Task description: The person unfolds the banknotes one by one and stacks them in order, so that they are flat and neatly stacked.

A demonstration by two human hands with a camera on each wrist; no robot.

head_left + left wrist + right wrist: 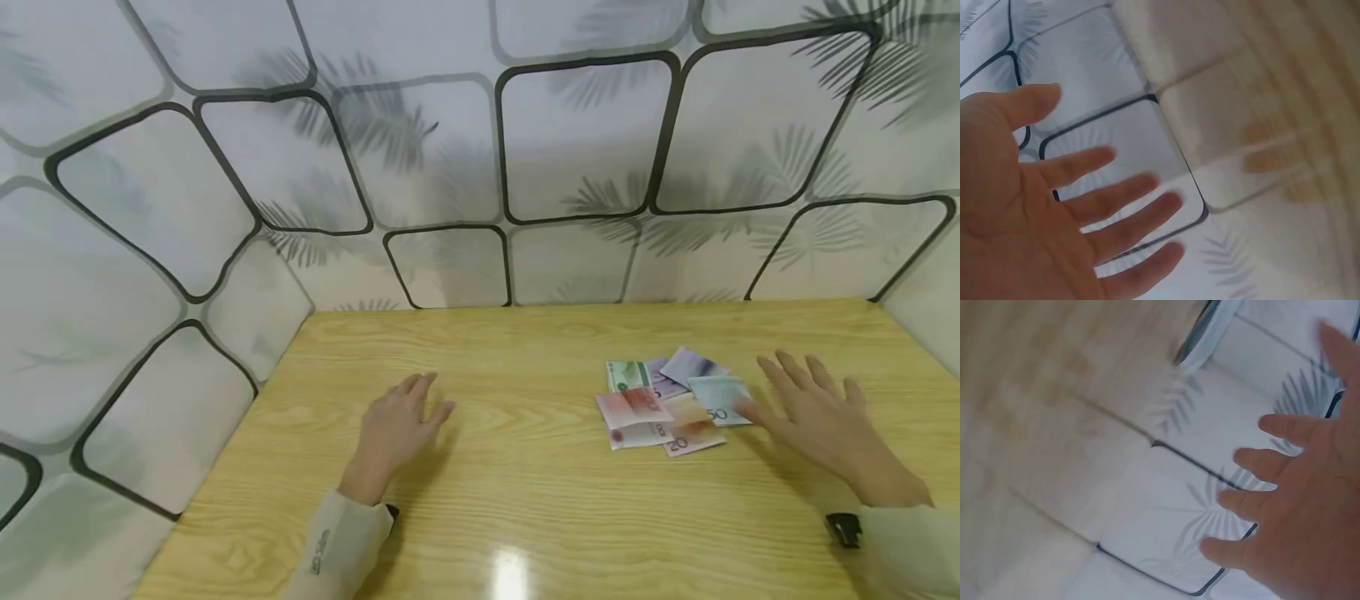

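Observation:
Several paper banknotes lie in a loose, overlapping group on the right half of the wooden table (495, 483). Among them are a green note (627, 375), a red note (634, 407), an orange-brown note (692, 427) marked 20, a pale blue note (718, 396) marked 50 and a purple note (688, 367). My right hand (821, 421) is spread just right of them, its thumb tip over the blue note's edge; contact cannot be told. Well left of the notes is my left hand (397, 429), with relaxed fingers and nothing held. Both palms look bare in the wrist views.
A pale wall covering (577, 133) with dark rounded outlines and leaf prints rises behind the table and along its left side. Black wrist straps show at both cuffs. A pale blue-grey edge (1207, 337) appears in the right wrist view; its kind is unclear.

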